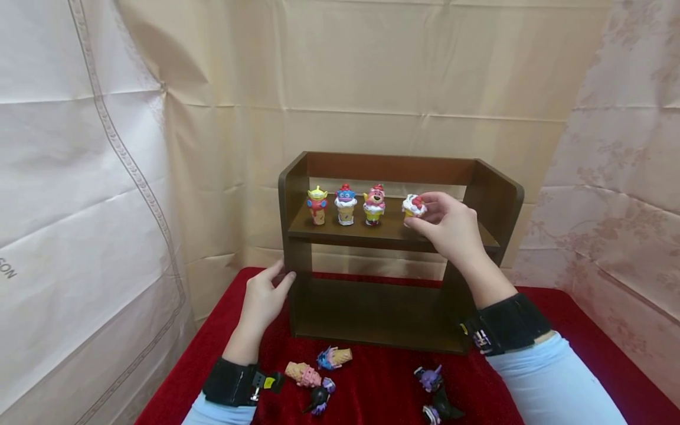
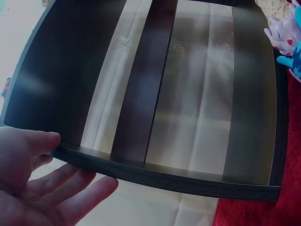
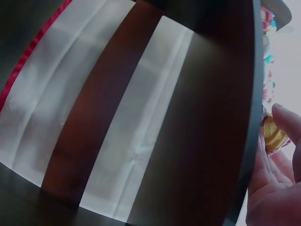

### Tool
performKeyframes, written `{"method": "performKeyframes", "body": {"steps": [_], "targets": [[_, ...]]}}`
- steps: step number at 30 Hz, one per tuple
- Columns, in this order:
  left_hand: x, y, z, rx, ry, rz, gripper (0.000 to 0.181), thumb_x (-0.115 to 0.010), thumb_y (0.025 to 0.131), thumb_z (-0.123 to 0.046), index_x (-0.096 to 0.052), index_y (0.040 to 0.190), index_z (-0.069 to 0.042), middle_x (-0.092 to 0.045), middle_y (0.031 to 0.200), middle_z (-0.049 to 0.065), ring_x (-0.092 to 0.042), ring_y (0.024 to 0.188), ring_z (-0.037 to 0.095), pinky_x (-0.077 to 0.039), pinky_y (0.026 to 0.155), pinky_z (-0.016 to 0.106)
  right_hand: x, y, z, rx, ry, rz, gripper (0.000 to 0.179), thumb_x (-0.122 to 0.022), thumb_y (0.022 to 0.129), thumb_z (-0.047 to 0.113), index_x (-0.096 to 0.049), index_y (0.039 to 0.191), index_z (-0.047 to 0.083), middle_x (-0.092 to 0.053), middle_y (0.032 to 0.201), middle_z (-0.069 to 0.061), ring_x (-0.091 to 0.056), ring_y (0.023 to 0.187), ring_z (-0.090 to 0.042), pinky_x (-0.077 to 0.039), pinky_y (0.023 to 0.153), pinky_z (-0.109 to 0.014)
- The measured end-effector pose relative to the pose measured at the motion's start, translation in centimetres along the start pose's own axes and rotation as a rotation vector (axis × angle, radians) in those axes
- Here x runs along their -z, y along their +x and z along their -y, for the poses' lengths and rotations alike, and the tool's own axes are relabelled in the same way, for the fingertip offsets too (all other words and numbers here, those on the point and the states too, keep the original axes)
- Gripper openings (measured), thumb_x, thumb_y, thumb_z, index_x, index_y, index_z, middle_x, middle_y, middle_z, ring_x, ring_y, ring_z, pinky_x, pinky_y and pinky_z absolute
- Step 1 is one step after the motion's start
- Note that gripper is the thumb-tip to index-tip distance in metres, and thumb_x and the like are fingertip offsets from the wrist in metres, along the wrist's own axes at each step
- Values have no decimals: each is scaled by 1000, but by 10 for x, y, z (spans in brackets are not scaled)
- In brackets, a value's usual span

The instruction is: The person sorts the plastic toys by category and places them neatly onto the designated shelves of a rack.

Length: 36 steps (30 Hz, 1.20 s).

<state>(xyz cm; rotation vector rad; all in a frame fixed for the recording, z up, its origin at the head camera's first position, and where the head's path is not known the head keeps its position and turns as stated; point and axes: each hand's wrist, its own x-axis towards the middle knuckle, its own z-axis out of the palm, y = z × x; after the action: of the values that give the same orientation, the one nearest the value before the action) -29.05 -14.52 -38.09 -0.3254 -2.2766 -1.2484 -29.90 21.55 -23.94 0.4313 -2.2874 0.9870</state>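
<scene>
Between thumb and fingers, my right hand (image 1: 451, 227) pinches a small ice-cream cup figurine (image 1: 414, 205) with a white top and red detail. It is over the upper board of the brown shelf (image 1: 390, 233); whether its base touches the board I cannot tell. In the right wrist view the figurine's yellow ridged cup (image 3: 275, 134) shows. My left hand (image 1: 265, 298) touches the shelf's left side panel, thumb by the front edge, relaxed fingers along the outside. Left of the held figurine stand a green alien figurine (image 1: 317, 205), a blue figurine (image 1: 345, 205) and a pink bear figurine (image 1: 374, 205).
On the red cloth (image 1: 382, 389) before the shelf lie a pink cone figurine (image 1: 303, 374), a blue-topped cone figurine (image 1: 333, 358) and a black-purple figurine (image 1: 320, 396). More dark purple figurines (image 1: 429, 378) lie at the right. Beige cloth (image 1: 361, 71) hangs behind.
</scene>
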Motion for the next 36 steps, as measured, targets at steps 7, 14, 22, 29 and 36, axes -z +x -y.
{"method": "performKeyframes", "body": {"steps": [7, 14, 22, 29, 36], "targets": [[1, -1, 0, 6, -9, 9, 44, -69, 99, -15, -62, 142, -11, -67, 130, 15, -69, 108, 32, -61, 82, 43, -4, 11, -4, -89, 30, 50, 52, -84, 87, 30, -64, 129, 6, -73, 110, -14, -73, 88, -24, -58, 67, -20], [1, -1, 0, -2, -8, 2, 44, -69, 98, -15, -62, 142, -10, -67, 130, 16, -70, 108, 31, -61, 82, 44, -9, 18, -1, -123, 13, 82, 53, -84, 87, 29, -63, 130, 5, -72, 113, -16, -70, 99, -28, -61, 76, -31], [1, 0, 0, -9, -9, 1, 45, -69, 98, -14, -61, 142, -10, -68, 130, 15, -70, 108, 30, -61, 83, 43, -13, 22, 1, -140, -32, 113, 51, -83, 87, 25, -62, 129, 4, -70, 116, -19, -67, 105, -33, -56, 89, -48], [1, 0, 0, -7, -7, 0, 45, -69, 99, -15, -61, 142, -9, -68, 129, 14, -70, 107, 29, -61, 83, 43, -12, 19, -2, -134, -49, 133, 56, -83, 87, 30, -60, 132, 7, -68, 117, -18, -64, 109, -33, -55, 91, -50], [1, 0, 0, -3, 0, -1, 45, -69, 98, -15, -61, 143, -8, -68, 130, 14, -70, 108, 30, -60, 84, 44, -9, 18, -8, -83, 14, 142, 61, -82, 88, 33, -56, 139, 10, -68, 123, -19, -65, 113, -34, -56, 90, -51]]}}
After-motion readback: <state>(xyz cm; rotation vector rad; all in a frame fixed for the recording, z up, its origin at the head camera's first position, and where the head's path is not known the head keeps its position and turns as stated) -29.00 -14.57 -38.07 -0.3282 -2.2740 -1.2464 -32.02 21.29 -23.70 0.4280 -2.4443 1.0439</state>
